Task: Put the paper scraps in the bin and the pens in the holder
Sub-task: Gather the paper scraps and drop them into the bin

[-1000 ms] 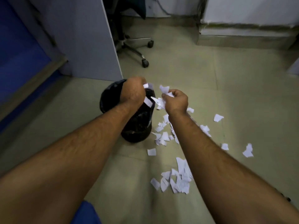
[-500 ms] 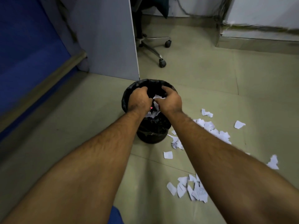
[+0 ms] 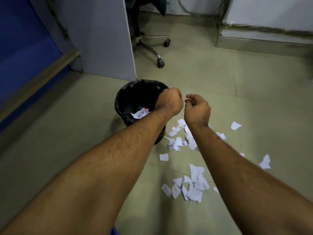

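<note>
Standing at far left, a blue wall panel (image 3: pixel 22 53) with a wooden ledge below it; next to it a pale grey partition (image 3: pixel 101 36) reaching the floor. Behind the partition, an office chair base (image 3: pixel 152 48) on castors, partly hidden. Centre: a black bin (image 3: pixel 133 97) lined with a black bag, upright on the greenish tiled floor (image 3: pixel 254 85), holding some white paper scraps in the bin (image 3: pixel 139 113) with a small pink spot among them. Left hand (image 3: pixel 169 101), held over the bin's right rim, fingers curled into a loose fist, nothing visible in it. Right hand (image 3: pixel 197 110), just right of the bin and apart from the left hand, fingers curled inward with thumb and forefinger tips nearly meeting; whether they pinch anything I cannot tell. Both forearms bare. Right of the bin: white paper scraps on the floor (image 3: pixel 179 141) in a heap beside its base, a second heap (image 3: pixel 191 185) nearer the person, and single pieces scattered further right (image 3: pixel 235 125). Far right: a white wall base (image 3: pixel 264 38) with loose cables in the corner.
</note>
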`<state>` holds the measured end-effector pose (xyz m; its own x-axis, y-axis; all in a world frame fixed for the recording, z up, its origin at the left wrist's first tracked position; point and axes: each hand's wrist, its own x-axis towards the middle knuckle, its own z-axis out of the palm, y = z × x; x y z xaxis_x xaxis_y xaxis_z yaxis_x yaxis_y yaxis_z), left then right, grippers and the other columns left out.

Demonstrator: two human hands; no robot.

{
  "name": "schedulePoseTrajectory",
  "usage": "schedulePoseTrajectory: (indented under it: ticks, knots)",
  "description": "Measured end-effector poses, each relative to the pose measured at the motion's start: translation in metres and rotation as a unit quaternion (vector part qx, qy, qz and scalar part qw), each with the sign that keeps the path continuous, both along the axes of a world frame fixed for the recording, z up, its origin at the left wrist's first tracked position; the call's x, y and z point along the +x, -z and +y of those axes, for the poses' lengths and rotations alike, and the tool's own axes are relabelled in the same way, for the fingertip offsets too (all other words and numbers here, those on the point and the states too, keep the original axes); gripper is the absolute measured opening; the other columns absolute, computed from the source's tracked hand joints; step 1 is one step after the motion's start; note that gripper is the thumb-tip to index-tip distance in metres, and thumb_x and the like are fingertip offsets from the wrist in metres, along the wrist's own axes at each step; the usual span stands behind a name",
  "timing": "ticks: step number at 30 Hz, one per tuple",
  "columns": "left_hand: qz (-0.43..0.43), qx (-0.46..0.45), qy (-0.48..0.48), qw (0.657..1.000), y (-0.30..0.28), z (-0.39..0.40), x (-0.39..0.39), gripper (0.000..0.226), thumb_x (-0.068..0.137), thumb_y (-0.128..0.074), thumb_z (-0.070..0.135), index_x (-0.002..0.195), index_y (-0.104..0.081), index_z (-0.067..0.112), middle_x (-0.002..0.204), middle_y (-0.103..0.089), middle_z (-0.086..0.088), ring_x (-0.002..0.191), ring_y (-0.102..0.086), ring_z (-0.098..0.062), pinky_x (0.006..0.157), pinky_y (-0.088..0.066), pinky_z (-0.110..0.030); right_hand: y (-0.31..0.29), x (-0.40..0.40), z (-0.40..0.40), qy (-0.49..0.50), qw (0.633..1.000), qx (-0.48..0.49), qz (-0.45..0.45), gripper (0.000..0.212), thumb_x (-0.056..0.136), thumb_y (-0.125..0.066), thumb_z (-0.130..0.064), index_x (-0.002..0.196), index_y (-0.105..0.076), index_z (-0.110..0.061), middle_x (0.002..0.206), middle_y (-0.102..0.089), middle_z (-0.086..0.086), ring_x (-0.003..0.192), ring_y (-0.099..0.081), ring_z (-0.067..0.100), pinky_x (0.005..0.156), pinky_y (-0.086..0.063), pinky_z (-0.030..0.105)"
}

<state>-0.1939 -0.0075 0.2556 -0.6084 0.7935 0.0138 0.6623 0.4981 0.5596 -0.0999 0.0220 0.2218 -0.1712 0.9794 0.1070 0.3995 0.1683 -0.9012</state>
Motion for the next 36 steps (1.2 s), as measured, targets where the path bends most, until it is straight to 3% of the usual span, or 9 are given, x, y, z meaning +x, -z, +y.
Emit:
schedulePoseTrajectory:
  ticks: [6, 12, 16, 20, 23, 25, 28, 33, 36]
  knots:
    - [-0.090, -0.041, -0.029, 0.995, 0.058, 0.007, 0.090, 0.025, 0.089, -0.051, 0.017, 0.102, -0.071, 0.010, 0.117, -0.068, -0.014, 0.109, -0.063, -0.035, 0.085, -0.051, -0.033, 0.068, 0.095, -0.001, 0.072, 0.995, -0.024, -0.067, 0.027, 0.089, -0.054, -0.012, 0.110, -0.071, -0.016, 0.106, -0.074, 0.007, 0.100, -0.066, 0.028, 0.084, -0.046, 0.029]
    - [-0.090, -0.197, -0.014, 0.976, 0.175, -0.046, 0.168, 0.025, 0.090, -0.055, 0.027, 0.112, -0.065, 0.019, 0.121, -0.063, -0.008, 0.114, -0.056, -0.031, 0.088, -0.051, -0.037, 0.187, 0.189, -0.044, 0.060, 0.964, -0.086, -0.245, 0.037, 0.080, -0.066, -0.023, 0.115, -0.070, -0.013, 0.108, -0.071, 0.014, 0.105, -0.062, 0.035, 0.090, -0.046, 0.039]
    - [-0.032, -0.264, -0.042, 0.963, 0.219, -0.088, 0.190, 0.042, 0.089, -0.056, 0.043, 0.126, -0.051, 0.023, 0.133, -0.046, -0.008, 0.123, -0.042, -0.031, 0.092, -0.044, -0.042, 0.227, 0.212, -0.067, 0.080, 0.906, -0.083, -0.408, 0.056, 0.078, -0.066, -0.040, 0.128, -0.058, -0.017, 0.136, -0.054, 0.012, 0.137, -0.037, 0.037, 0.110, -0.024, 0.056]
    - [-0.017, -0.298, -0.081, 0.951, 0.248, -0.113, 0.200, 0.067, 0.087, -0.049, 0.063, 0.144, -0.033, 0.031, 0.158, -0.020, -0.009, 0.143, -0.020, -0.039, 0.106, -0.029, -0.056, 0.238, 0.220, -0.073, 0.116, 0.894, -0.169, -0.399, 0.069, 0.086, -0.059, -0.051, 0.144, -0.039, -0.019, 0.157, -0.027, 0.015, 0.148, -0.014, 0.037, 0.114, -0.012, 0.062]
    - [-0.059, -0.296, -0.109, 0.947, 0.262, -0.113, 0.210, 0.068, 0.091, -0.045, 0.062, 0.150, -0.026, 0.034, 0.162, -0.009, -0.010, 0.147, -0.009, -0.041, 0.113, -0.019, -0.061, 0.244, 0.213, -0.075, 0.048, 0.922, -0.143, -0.356, 0.062, 0.092, -0.047, -0.044, 0.144, -0.042, -0.011, 0.155, -0.030, 0.022, 0.145, -0.024, 0.040, 0.115, -0.023, 0.053]
    - [-0.043, -0.248, -0.071, 0.965, 0.268, -0.105, 0.220, 0.063, 0.093, -0.046, 0.056, 0.149, -0.030, 0.032, 0.162, -0.013, -0.012, 0.146, -0.012, -0.041, 0.116, -0.017, -0.057, 0.245, 0.208, -0.078, -0.020, 0.954, -0.085, -0.288, 0.058, 0.087, -0.043, -0.030, 0.139, -0.050, -0.006, 0.148, -0.043, 0.023, 0.139, -0.036, 0.040, 0.113, -0.032, 0.047]
    - [-0.044, -0.142, 0.026, 0.989, 0.271, -0.095, 0.229, 0.056, 0.095, -0.051, 0.037, 0.148, -0.038, 0.023, 0.160, -0.019, -0.017, 0.145, -0.020, -0.039, 0.119, -0.021, -0.045, 0.240, 0.221, -0.075, 0.003, 0.963, -0.059, -0.264, 0.057, 0.082, -0.043, -0.020, 0.137, -0.054, -0.006, 0.144, -0.049, 0.019, 0.138, -0.040, 0.038, 0.112, -0.036, 0.045]
    - [0.033, -0.105, 0.013, 0.994, 0.274, -0.103, 0.236, 0.062, 0.079, -0.067, 0.022, 0.138, -0.051, 0.014, 0.149, -0.040, -0.020, 0.133, -0.042, -0.040, 0.108, -0.039, -0.045, 0.243, 0.268, -0.063, 0.113, 0.904, -0.158, -0.381, 0.075, 0.088, -0.061, -0.031, 0.151, -0.029, -0.007, 0.158, -0.024, 0.022, 0.148, -0.017, 0.039, 0.120, -0.016, 0.048]
    - [-0.014, -0.131, 0.016, 0.991, 0.274, -0.096, 0.244, 0.068, 0.080, -0.060, 0.033, 0.143, -0.044, 0.012, 0.150, -0.038, -0.022, 0.136, -0.037, -0.041, 0.112, -0.034, -0.046, 0.246, 0.264, -0.064, 0.083, 0.927, -0.164, -0.326, 0.071, 0.092, -0.057, -0.025, 0.153, -0.025, -0.005, 0.160, -0.019, 0.022, 0.149, -0.014, 0.038, 0.121, -0.013, 0.043]
